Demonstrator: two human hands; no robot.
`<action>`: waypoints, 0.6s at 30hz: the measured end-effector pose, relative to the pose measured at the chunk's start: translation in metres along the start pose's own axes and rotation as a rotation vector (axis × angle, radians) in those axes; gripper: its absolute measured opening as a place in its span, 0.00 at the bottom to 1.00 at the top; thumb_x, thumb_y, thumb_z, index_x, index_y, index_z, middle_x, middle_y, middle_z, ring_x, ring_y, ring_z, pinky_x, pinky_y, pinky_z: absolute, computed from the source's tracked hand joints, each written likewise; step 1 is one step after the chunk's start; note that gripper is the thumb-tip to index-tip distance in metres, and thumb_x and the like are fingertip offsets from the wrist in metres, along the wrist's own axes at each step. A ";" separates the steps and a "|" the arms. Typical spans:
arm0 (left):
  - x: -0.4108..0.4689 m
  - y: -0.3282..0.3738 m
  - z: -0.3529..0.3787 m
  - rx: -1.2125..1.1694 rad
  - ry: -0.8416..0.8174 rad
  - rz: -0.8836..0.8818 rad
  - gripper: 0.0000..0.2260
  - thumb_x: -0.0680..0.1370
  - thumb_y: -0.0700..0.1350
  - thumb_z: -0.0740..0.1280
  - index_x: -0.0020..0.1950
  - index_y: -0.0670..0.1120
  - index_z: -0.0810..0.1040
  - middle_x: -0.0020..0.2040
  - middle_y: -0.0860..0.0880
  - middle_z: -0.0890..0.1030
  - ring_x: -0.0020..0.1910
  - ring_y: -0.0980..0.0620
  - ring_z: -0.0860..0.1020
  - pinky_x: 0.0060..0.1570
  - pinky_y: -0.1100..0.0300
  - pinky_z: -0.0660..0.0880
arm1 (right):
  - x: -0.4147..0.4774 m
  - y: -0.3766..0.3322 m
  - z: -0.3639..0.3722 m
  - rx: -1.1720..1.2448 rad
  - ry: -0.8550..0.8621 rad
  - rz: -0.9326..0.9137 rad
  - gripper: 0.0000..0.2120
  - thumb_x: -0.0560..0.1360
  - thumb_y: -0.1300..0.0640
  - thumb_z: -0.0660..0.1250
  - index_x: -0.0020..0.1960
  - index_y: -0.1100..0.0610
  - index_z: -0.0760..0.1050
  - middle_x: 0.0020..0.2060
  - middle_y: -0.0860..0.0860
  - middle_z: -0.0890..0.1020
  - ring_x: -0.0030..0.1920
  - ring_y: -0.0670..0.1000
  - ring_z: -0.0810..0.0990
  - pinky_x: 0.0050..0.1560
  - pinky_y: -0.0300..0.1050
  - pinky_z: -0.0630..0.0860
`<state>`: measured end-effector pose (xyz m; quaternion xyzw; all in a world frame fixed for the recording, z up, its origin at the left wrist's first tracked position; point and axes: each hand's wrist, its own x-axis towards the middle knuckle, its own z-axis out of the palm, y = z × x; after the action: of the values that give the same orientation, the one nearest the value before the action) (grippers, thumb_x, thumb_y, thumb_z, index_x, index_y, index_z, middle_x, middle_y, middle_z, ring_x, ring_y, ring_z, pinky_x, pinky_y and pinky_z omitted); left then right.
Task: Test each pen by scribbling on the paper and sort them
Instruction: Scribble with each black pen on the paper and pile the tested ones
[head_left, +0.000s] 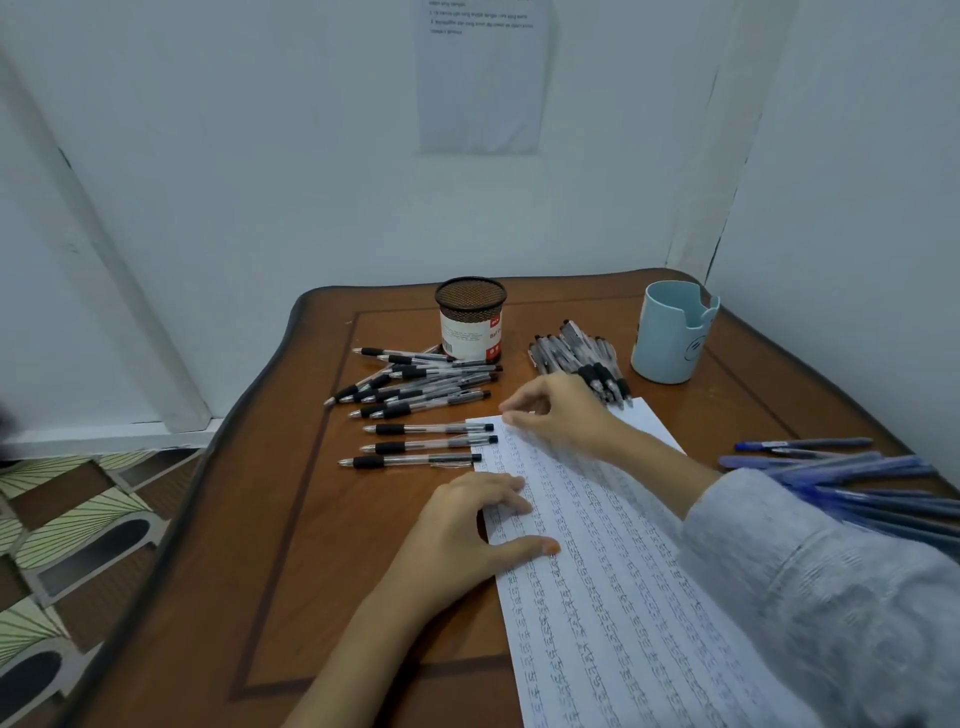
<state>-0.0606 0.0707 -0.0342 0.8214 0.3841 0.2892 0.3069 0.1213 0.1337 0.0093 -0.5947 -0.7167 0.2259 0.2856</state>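
**Between Pens at the Testing Sheet**

Nearest the person, the left hand (467, 530) lies flat with fingers straight, pressing down the left edge of the paper (613, 597), which is lined with rows of scribbles. Farther up the sheet the right hand (558, 415) hovers at its top-left corner, fingers loosely curled and, as far as can be seen, holding nothing. Just left of those fingertips three black pens (428, 445) lie in a row, long axes crosswise to the forearm, button ends toward the hand and tips pointing away. Just beyond the right knuckles sits a bundle of black pens (576, 353) (likely the untested stock), axes running roughly away from the person. The right hand is plainly the nearer to either group. Beyond the row, a loose heap of pens (415, 382) spreads before a mesh cup (470, 317), and a blue mug (670, 338) stands beyond the bundle.
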 end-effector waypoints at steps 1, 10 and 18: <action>0.000 0.000 0.000 -0.001 -0.001 -0.002 0.25 0.63 0.69 0.70 0.52 0.55 0.82 0.60 0.60 0.79 0.61 0.66 0.73 0.62 0.62 0.72 | 0.001 0.001 0.007 -0.001 0.012 -0.004 0.09 0.75 0.58 0.70 0.54 0.58 0.82 0.44 0.47 0.81 0.36 0.39 0.73 0.34 0.25 0.69; 0.000 0.000 0.000 -0.006 0.008 0.005 0.22 0.65 0.65 0.73 0.52 0.54 0.83 0.60 0.59 0.79 0.61 0.66 0.73 0.62 0.61 0.72 | 0.004 -0.006 0.014 -0.015 -0.005 -0.015 0.05 0.75 0.57 0.71 0.48 0.56 0.83 0.37 0.40 0.77 0.35 0.38 0.74 0.35 0.29 0.68; -0.001 0.002 -0.001 0.019 -0.003 0.019 0.24 0.64 0.67 0.71 0.52 0.53 0.83 0.60 0.60 0.79 0.60 0.67 0.73 0.61 0.65 0.72 | -0.017 0.004 -0.006 0.178 0.038 0.049 0.05 0.72 0.65 0.72 0.48 0.60 0.81 0.39 0.47 0.81 0.37 0.42 0.77 0.36 0.29 0.73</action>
<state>-0.0612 0.0693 -0.0323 0.8281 0.3787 0.2873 0.2970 0.1299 0.1176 0.0087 -0.5886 -0.6734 0.2842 0.3453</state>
